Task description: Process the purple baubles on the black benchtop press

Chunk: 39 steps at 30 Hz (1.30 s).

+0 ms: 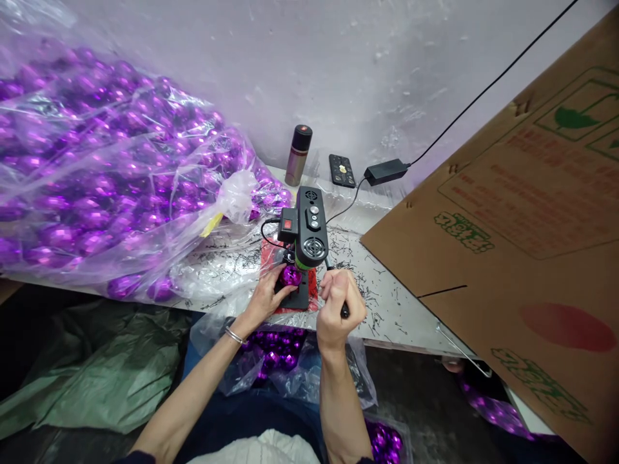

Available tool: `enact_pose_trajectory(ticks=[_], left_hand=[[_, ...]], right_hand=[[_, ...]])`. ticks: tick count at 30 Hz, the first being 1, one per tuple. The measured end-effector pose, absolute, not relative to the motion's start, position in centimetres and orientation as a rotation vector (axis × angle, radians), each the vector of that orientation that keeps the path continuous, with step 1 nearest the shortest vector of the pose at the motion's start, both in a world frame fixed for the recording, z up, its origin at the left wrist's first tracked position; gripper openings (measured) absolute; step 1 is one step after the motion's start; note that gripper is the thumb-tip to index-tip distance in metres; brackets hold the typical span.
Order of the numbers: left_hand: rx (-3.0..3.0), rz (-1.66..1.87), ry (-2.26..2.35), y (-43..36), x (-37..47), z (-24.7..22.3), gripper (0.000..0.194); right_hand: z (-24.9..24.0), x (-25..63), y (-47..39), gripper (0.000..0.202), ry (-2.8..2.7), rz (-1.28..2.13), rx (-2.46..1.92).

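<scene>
My left hand (267, 295) has its thumb and fingers around a shiny purple ball (291, 276), which sits at the base of a small black bench press (312, 225). The press has a red switch, vents and silver buttons on its upper part. Its head is right above the ball; whether they touch, I cannot tell. My right hand (340, 306) is closed in a fist around the black lever handle (345, 310) on the right side of the press. A red sheet (313, 283) lies under the press base.
A large clear bag of purple balls (120, 174) fills the left. Behind the press are a bottle (298, 154), a phone (342, 170) and a power adapter (385, 172). A cardboard box (507, 225) leans in at right. Small dark bits litter the table (396, 309). More purple balls (275, 353) lie in my lap.
</scene>
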<state>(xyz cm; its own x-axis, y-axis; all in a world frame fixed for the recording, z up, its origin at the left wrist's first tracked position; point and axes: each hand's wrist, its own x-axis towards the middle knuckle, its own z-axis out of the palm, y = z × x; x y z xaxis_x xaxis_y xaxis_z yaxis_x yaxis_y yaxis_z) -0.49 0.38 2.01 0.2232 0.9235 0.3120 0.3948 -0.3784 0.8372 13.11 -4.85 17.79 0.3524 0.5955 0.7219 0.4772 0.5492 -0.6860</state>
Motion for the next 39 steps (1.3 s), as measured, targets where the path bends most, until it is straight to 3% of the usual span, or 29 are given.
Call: enact_pose_trajectory(ticks=[8,20,39], left_hand=[[1.901,1.176,1.149,0.4,-0.1,1.6,0.057],[1.965,1.209,1.132,0.4,-0.1,0.9,0.058],[1.950,1.224,1.127,0.4,0.2,0.5,0.054]], right_hand=[[16.9,13.4,-5.0,0.039,-1.315,0.056,-1.031],[9.5,13.9,-4.8,0.038,-1.356,-0.067,-0.950],[8.3,13.7,-4.0,0.043,-1.318,-0.129,-0.914]])
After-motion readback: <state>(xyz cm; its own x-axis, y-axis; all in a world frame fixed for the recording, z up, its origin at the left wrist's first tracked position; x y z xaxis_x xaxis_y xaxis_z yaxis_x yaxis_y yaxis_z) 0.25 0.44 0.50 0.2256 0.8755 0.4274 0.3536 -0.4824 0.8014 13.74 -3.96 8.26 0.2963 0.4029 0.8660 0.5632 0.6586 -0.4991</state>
